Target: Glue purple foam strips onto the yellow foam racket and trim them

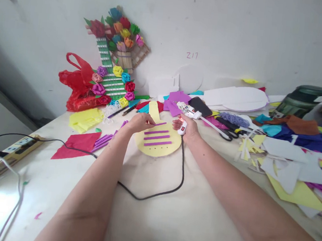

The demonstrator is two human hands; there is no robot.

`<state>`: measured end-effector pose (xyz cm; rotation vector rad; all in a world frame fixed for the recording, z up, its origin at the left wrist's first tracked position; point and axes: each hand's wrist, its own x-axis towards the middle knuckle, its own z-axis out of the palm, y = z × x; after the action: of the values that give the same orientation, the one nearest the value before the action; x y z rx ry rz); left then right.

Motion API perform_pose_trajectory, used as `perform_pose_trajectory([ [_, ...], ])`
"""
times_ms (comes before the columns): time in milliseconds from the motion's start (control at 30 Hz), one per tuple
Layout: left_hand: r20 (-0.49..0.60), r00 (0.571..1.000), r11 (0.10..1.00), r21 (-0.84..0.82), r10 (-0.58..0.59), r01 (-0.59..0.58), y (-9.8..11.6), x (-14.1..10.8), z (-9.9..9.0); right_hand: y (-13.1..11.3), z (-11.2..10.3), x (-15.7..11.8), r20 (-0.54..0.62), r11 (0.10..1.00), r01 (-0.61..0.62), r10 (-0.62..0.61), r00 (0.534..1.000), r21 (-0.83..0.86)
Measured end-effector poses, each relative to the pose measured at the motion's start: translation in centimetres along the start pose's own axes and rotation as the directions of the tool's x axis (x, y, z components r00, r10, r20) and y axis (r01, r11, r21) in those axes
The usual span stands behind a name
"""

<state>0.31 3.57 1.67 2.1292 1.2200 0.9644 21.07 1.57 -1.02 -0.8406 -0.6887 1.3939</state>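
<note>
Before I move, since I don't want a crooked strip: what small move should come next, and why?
Probably press the top purple strip flat with the left hand: its fingers are at that strip's left end, while the right hand holds the glue gun right of the strips.

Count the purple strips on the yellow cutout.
4: the farthest strip at the left hand's fingertips, then a second, a third and a fourth nearer the person across the yellow cutout. Fingers may hide part of the first.

hands (141, 123) and forearms (95, 171) are bare; the right forearm (216, 168) has a spot (204, 154).
</note>
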Motion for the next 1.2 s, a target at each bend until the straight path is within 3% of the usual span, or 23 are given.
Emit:
perform_pose_trajectory([
  [333, 0.015, 0.994, 0.977, 0.179, 0.111, -0.112, -1.6, -0.1, 0.3, 0.3, -0.2, -0.2, -0.049, 0.998, 0.02, -0.023, 0.999, -0.062],
  [600, 0.062, 0.954, 0.909, 0.293, 0.293, -0.298, -1.9, 0.0, 0.4, 0.7, -0.3, 0.1, -0.033, 0.996, 0.037, -0.04, 0.999, -0.08],
  [800, 0.103, 0.964, 0.899, 0.347, 0.245, -0.266, -1.5, 0.0, 0.4, 0.6, -0.2, -0.1, -0.029, 0.997, 0.036, -0.038, 0.999, -0.075],
  [967, 0.217, 0.95, 0.818, 0.488, 0.225, -0.305, -1.3, -0.2, 0.3, 0.6, -0.1, -0.2, -0.036, 0.996, 0.038, -0.041, 0.999, -0.079],
  [1200, 0.222, 0.953, 0.785, 0.543, 0.207, -0.297, -1.6, -0.2, 0.5, 0.7, 0.0, -0.2, -0.038, 0.994, 0.049, -0.053, 0.998, -0.099],
])
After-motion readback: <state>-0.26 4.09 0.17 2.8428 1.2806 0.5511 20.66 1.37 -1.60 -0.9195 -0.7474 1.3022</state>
